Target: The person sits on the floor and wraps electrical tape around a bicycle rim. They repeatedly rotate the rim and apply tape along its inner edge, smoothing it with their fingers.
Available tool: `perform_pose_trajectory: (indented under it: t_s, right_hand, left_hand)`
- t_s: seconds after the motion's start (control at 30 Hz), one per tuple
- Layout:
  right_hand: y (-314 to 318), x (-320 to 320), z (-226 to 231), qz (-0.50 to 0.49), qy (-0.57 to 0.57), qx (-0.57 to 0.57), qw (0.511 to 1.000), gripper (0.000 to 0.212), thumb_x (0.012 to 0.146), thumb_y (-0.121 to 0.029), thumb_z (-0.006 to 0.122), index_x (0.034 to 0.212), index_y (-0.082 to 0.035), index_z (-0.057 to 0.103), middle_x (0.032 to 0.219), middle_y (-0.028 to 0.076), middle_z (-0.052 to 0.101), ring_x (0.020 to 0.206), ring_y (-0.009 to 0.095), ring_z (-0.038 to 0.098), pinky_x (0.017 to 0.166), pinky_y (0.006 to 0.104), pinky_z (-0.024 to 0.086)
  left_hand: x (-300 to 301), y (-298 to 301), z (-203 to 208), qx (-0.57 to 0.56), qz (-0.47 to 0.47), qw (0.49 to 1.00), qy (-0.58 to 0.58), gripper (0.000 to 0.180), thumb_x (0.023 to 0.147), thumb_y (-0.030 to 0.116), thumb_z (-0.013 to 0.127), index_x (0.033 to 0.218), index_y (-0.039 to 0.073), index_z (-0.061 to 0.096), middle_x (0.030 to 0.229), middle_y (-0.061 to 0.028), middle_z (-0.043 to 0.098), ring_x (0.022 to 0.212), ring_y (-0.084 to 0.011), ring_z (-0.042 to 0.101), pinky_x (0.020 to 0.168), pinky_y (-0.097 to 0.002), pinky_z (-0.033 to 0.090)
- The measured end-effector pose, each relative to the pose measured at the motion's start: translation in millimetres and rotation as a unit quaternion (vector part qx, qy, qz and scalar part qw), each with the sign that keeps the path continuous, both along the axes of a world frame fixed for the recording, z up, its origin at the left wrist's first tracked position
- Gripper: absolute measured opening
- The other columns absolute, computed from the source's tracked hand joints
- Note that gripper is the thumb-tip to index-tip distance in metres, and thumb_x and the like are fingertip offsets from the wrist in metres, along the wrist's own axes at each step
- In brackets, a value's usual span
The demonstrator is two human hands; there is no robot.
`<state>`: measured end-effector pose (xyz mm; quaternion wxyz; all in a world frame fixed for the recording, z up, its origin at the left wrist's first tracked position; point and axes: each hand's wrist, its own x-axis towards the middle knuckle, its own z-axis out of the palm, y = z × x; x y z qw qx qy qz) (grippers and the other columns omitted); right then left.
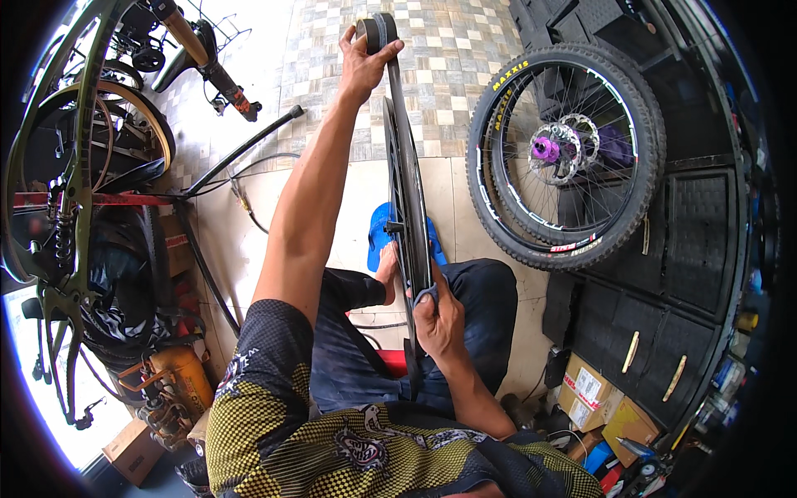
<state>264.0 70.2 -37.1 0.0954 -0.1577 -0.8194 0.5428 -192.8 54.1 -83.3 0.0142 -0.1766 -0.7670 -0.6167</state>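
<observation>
Between my knees a bicycle wheel [406, 191] stands upright, seen edge on, its valve poking out to the side. My left hand [365, 62], arm stretched far forward, grips a roll of dark tape [378, 31]. From the roll a strip of tape [395, 91] runs back to the wheel's rim. Closer to my body, my right hand [440, 319] pinches a grey-blue cloth [426, 293] against the rim, thumb on the near side. Another stretch of dark band [414, 365] hangs below that hand toward my lap.
Two tyred wheels [477, 158] with purple hubs lean against black cabinets [693, 241] on the right. A green bike frame [81, 158] and a stand leg [249, 148] occupy the left. Cardboard boxes [588, 388] sit lower right. Blue sandals [379, 228] are on the floor.
</observation>
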Motion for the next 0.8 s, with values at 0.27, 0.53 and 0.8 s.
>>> perform_pose_trajectory:
  t_s: [0.27,0.53,0.8]
  right_hand:
    - [0,-1,1,-0.007,0.009,-0.030,0.999,0.062,0.113,-0.042,0.047,0.157,0.001,0.050,0.109,0.028,0.073,0.088,0.045,0.074,0.074,0.0450,0.059]
    - [0,1,-2,-0.008,0.013,-0.008,1.000,0.061,0.114,-0.040,0.046,0.156,0.003,0.049,0.101,0.017,0.076,0.088,0.025,0.077,0.079,0.0370,0.062]
    - [0,1,0,-0.006,0.011,-0.014,1.000,0.060,0.114,-0.039,0.047,0.156,0.003,0.049,0.102,0.016,0.076,0.089,0.025,0.077,0.080,0.0370,0.062]
  left_hand:
    - [15,-4,-40,-0.031,0.032,0.998,-0.050,0.058,0.084,0.057,0.089,0.108,0.005,0.081,0.157,-0.0255,0.031,0.148,-0.0360,0.036,0.114,-0.0492,0.047]
    - [23,-1,-56,-0.052,0.019,0.996,-0.063,0.055,0.086,0.054,0.088,0.110,0.004,0.081,0.157,-0.0279,0.028,0.149,-0.0351,0.036,0.113,-0.0470,0.050]
    - [26,-5,-59,-0.039,0.006,0.996,-0.083,0.056,0.086,0.051,0.089,0.109,0.001,0.079,0.159,-0.0270,0.022,0.148,-0.0339,0.037,0.109,-0.0454,0.055]
